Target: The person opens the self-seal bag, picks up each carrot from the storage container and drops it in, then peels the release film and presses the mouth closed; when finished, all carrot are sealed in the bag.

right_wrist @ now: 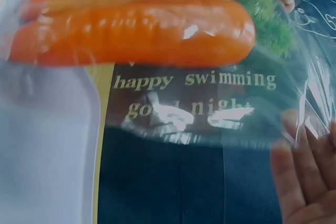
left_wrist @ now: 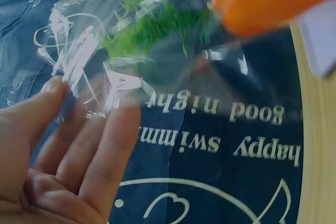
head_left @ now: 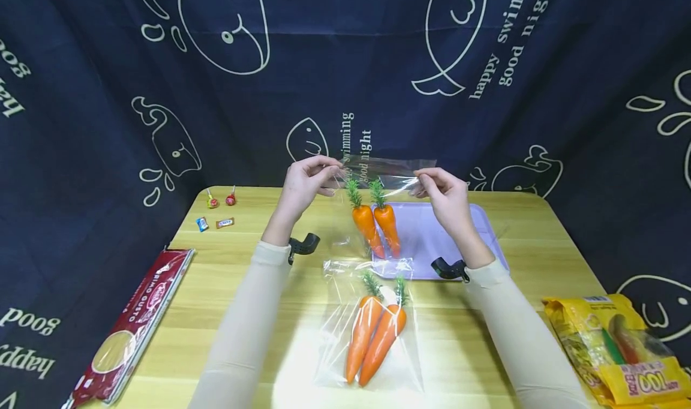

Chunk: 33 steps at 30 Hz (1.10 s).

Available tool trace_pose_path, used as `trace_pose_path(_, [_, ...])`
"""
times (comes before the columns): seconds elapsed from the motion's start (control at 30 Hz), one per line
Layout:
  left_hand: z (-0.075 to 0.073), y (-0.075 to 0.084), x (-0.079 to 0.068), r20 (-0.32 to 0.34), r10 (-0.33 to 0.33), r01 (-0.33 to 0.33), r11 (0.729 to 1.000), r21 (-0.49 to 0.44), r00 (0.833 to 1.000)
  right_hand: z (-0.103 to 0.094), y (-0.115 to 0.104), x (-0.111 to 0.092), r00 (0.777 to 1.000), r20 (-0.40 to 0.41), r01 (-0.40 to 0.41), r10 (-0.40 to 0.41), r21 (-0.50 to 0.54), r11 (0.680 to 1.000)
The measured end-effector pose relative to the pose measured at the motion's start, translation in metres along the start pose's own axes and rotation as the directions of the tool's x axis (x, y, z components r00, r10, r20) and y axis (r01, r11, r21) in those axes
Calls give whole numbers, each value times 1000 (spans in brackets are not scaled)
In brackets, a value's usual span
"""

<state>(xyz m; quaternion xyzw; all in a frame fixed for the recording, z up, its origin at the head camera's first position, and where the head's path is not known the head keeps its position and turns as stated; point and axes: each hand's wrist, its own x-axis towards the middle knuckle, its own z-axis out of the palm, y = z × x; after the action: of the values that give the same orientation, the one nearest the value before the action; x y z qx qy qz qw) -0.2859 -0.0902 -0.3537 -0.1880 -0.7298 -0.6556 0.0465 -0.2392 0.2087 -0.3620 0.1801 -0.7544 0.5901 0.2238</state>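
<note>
A clear plastic bag (head_left: 391, 168) with two orange carrots (head_left: 386, 223) inside hangs upright above the table, stretched between both hands. My left hand (head_left: 310, 184) pinches its upper left corner between thumb and fingers. At the upper right corner, my right hand (head_left: 444, 196) pinches the film the same way. The green tops (left_wrist: 157, 30) point up toward the bag's mouth edge. Closer to me, another clear bag (head_left: 336, 337) lies flat on the table, holding two more carrots (head_left: 384, 340).
A lilac tray (head_left: 486, 235) lies behind the raised bag. Two lollipops (head_left: 230, 199) and two small wrapped candies (head_left: 225, 222) are at the back left. A long red packet (head_left: 146, 307) lies along the left edge, a yellow snack bag (head_left: 621, 349) at the right. A dark printed cloth (head_left: 345, 67) surrounds the table.
</note>
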Motion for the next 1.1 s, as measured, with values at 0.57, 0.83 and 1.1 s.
trace_pose_path(0.57, [-14,2,-4,210,79,-87,996,27,975,-18,4,-6,984,110,133,-138,45,990])
trace_pose_path(0.83, [-12,17,-14,263,34,-63,993,103,964,-22,9,-8,980,140,142,-144,22,990])
trace_pose_path(1.1, [-12,16,-17,290,135,-150,988,30,947,-21,7,-8,979,187,62,-78,91,994])
